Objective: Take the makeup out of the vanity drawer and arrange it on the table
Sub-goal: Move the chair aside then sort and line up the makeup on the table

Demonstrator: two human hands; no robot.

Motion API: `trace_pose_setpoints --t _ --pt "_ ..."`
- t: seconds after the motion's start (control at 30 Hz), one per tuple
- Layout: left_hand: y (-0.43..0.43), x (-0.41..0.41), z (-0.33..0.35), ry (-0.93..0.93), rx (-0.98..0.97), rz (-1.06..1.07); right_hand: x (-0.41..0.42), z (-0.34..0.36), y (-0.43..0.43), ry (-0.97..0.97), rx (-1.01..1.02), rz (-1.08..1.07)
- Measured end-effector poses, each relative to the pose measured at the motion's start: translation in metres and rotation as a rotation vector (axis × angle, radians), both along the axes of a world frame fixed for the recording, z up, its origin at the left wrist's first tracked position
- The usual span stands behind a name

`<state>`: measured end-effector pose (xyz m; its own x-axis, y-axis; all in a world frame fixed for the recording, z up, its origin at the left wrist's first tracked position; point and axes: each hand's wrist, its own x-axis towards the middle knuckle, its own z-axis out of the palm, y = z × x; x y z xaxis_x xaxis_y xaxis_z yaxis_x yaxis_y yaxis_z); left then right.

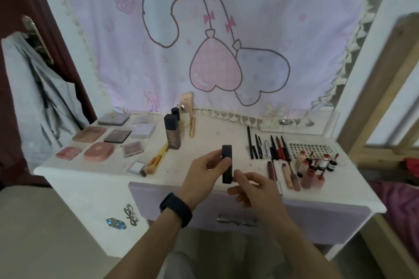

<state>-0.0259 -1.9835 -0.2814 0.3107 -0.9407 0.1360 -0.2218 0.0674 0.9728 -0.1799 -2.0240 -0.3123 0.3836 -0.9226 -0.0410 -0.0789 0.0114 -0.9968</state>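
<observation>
- Palettes and compacts [98, 151]: nine or so, in rows at the tabletop's [215, 133] left end; lids unmarked as far as can be seen.
- Yellow brushes [158, 158]: lying flat, heads toward the front edge.
- Foundation bottle [172, 131]: upright, dark cap; vertical lettering too blurred to read. It partly hides the smaller bottles behind it.
- Left grip [204, 174]: black wristband [175, 209]; thumb and fingers clasp the upper half of the dark tube [227, 163].
- Dark tube: upright, above the tabletop's front middle; no label legible.
- Right grip [254, 190]: blurred at the tube's lower end; I cannot tell whether it is grasping.
- Pencils [267, 147]: a row, right of centre.
- Small bottles [315, 165]: clustered far right, labels unreadable.
- Drawer front [317, 217]: handle blurred.
</observation>
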Motion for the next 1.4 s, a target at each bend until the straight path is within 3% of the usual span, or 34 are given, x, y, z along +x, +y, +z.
trace_pose_setpoints --t 0.2,0.3,0.47,0.73,0.8,0.9,1.07,1.2,1.4 --pt "0.0 0.001 0.003 -0.478 0.046 -0.139 -0.017 0.018 -0.018 -0.014 -0.086 0.002" --pt "0.0 -0.002 0.007 -0.483 0.03 -0.139 -0.022 0.021 -0.022 0.066 -0.188 0.063" --pt "0.002 0.0 0.01 -0.505 -0.006 -0.128 -0.029 0.019 -0.025 0.004 -0.18 0.036" --pt "0.006 0.005 0.013 -0.66 -0.02 -0.12 -0.033 0.021 -0.024 0.099 -0.285 0.12" --pt "0.011 0.021 0.014 -0.618 0.007 -0.098 -0.045 0.028 -0.027 0.07 -0.31 0.065" --pt "0.019 0.042 0.015 -0.365 0.019 -0.035 -0.061 0.04 -0.032 -0.072 -0.258 0.019" --pt "0.02 0.035 0.021 -0.019 -0.042 0.019 -0.051 0.042 -0.03 -0.414 0.09 0.049" --pt "0.017 0.024 0.024 0.041 -0.054 0.015 -0.046 0.04 -0.025 -0.559 0.267 0.06" --pt "0.013 0.014 0.019 0.029 -0.053 0.03 -0.046 0.038 -0.016 -0.629 0.398 0.105"
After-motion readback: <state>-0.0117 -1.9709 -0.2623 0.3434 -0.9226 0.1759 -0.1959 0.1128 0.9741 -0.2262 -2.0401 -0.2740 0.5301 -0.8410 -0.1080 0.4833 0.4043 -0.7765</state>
